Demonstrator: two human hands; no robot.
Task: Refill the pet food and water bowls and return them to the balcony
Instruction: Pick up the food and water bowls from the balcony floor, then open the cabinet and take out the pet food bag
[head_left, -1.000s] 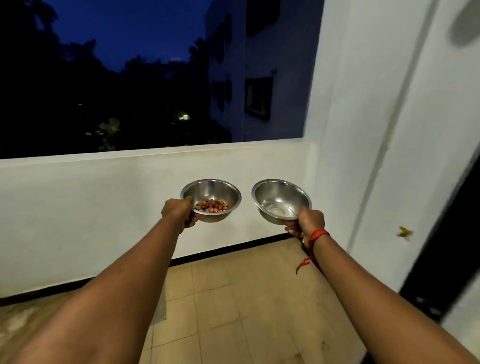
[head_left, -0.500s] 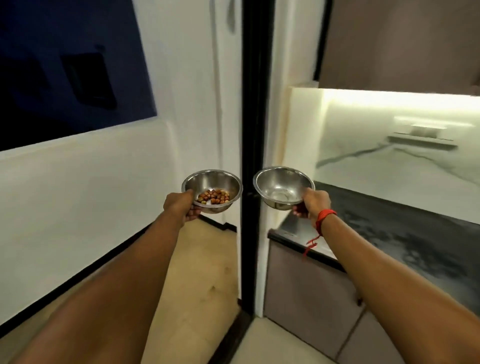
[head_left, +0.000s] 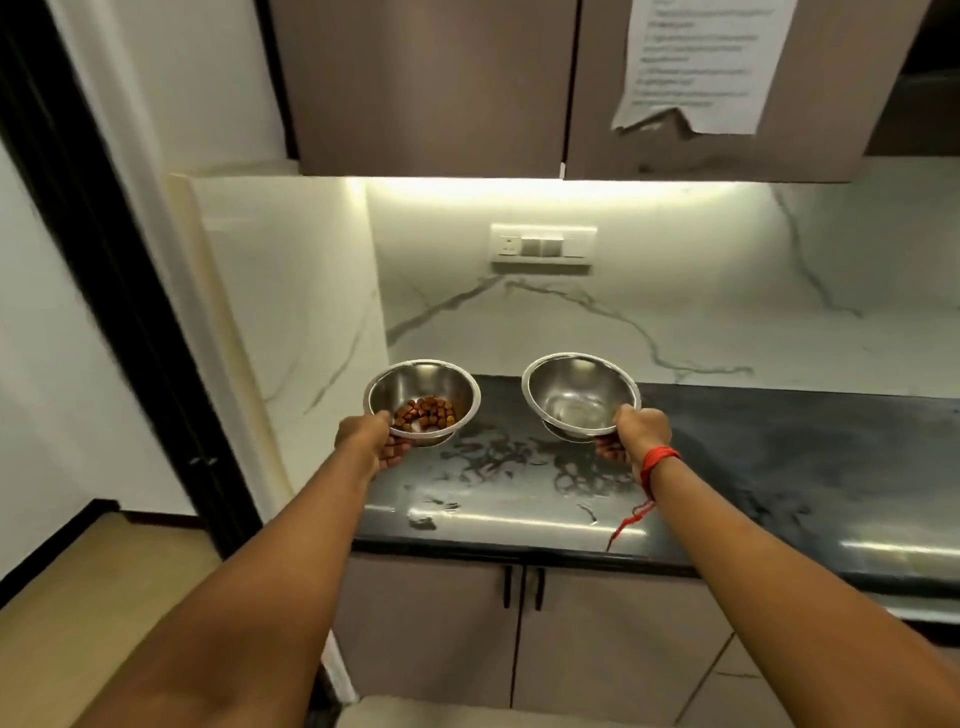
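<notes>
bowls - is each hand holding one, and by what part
Yes. The left hand holds the bowl with kibble by its near rim; the right hand holds the other steel bowl by its near right rim. Both are above the counter.

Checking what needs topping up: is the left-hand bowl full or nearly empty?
Nearly empty: the left-hand bowl holds only a shallow layer of kibble at its bottom.

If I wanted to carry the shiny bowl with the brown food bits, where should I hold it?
Hold the food bowl by its thin rolled rim, from the near side, as the left hand does: thumb on top, fingers under. The rounded wall looks slippery, and keeping it level keeps the kibble in.
</notes>
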